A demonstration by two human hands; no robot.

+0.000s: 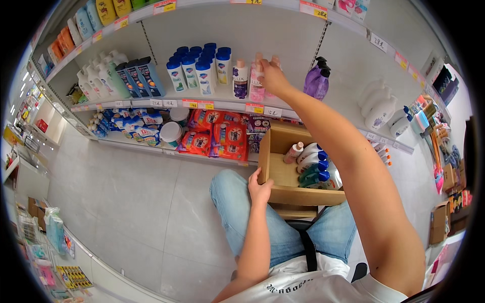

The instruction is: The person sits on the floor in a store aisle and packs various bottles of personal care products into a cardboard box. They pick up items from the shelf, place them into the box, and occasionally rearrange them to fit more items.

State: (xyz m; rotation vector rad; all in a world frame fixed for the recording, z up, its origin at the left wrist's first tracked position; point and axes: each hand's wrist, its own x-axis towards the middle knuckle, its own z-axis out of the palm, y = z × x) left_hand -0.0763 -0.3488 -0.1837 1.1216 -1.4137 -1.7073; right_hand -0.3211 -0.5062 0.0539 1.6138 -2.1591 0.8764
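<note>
On the middle shelf, my right hand [273,77] has its fingers around the cap of a pink Lux bottle [257,90]. More pink bottles stand close behind and beside it, partly hidden by the hand. A dark purple-and-white Lux bottle [240,80] is just to their left. My left hand [259,188] grips the near left corner of an open cardboard box [286,194] at my knees. Inside the box, one pink bottle [292,153] leans beside several white and green bottles with blue caps [314,166]. My right forearm hides the box's right side.
White bottles with blue caps [205,77] crowd the shelf leftward; purple pump bottles [317,81] stand to the right. Red Omo detergent bags [230,136] and white tubs [171,132] fill the lower shelf. The upper shelf's edge [276,4] overhangs my reach.
</note>
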